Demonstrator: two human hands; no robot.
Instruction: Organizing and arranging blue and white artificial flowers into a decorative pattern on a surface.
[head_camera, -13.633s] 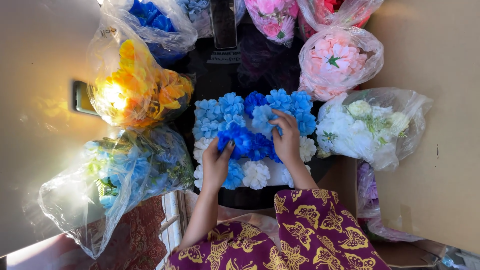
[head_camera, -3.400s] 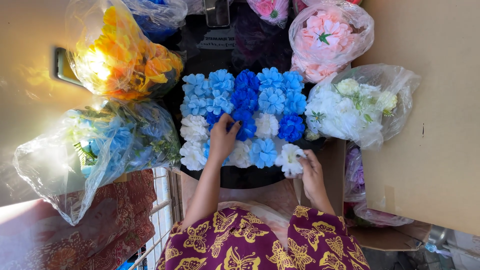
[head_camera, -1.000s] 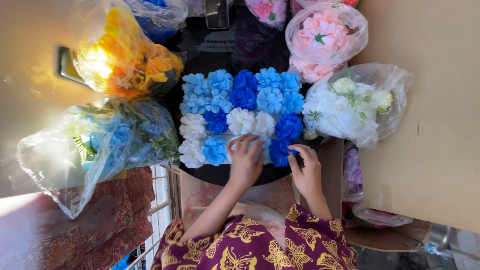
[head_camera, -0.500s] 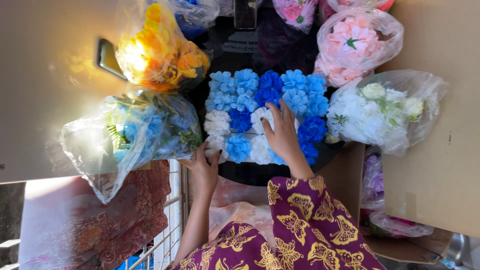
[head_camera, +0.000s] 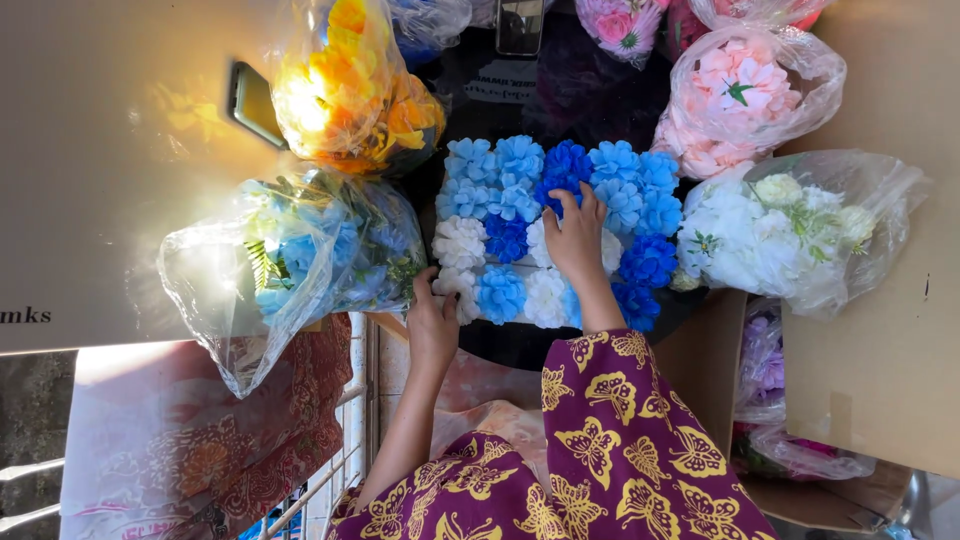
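A dark round table (head_camera: 520, 345) carries the work, ringed by cardboard sheets and clear bags of artificial flowers in hard sunlight. Nearest the viewer, purple sleeves printed with gold butterflies (head_camera: 620, 440) lead up to both hands.

The left hand (head_camera: 434, 318) rests at the near left corner of the flower panel (head_camera: 545, 225), a block of blue and white blooms packed side by side. Its fingers (head_camera: 440, 287) are curled loosely against a white flower (head_camera: 459, 243) on that edge; whether they grip it cannot be told. The right hand (head_camera: 575, 240) lies flat on the middle of the panel, fingers (head_camera: 572, 203) spread and pressing down, tips reaching a dark blue flower (head_camera: 566, 165) in the far row, holding nothing.

Just left of the left fingers sits a bag of blue flowers and green leaves (head_camera: 300, 265), touching the panel's edge. Right of the right fingers, a bag of white flowers (head_camera: 790, 225) crowds the other side. Beyond the fingertips lie a yellow-orange bag (head_camera: 345, 85) and a pink bag (head_camera: 745, 90), with a strip of bare table between them. Only the near rim, below the panel, stays open.
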